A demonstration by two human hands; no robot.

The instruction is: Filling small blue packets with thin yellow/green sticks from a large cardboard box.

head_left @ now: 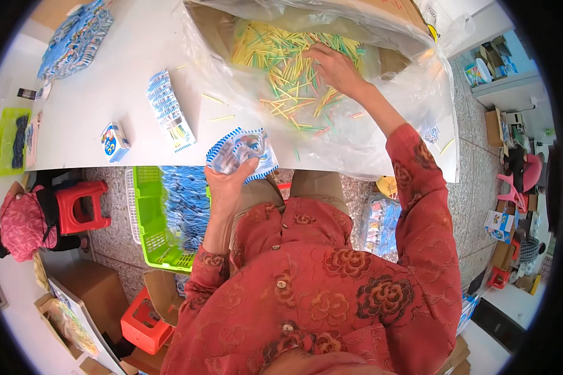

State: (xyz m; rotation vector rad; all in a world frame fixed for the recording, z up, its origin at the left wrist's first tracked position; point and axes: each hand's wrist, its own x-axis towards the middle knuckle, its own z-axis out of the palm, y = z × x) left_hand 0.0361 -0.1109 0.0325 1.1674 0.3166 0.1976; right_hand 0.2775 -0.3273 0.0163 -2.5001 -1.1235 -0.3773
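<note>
My left hand (228, 182) is closed on a clear plastic packet (264, 142) with blue-and-white striped edges, at the table's near edge. Farther off, my right hand (339, 74) reaches into a heap of thin yellow, green and pink plastic sticks (275, 75). Its fingers are bent down among the sticks; whether any are pinched between them is too small to make out. The heap lies in a cardboard box (211, 26) lined with clear plastic sheeting (413, 100), which spreads out over the table.
On the white table (144, 50) are a striped packet strip (169, 112), a small blue-and-white box (114, 142) and stacked blue packets (78, 40). Below stands a green basket (149, 231) of blue packets. Red stools (145, 322) and a seated person (28, 222) are at left.
</note>
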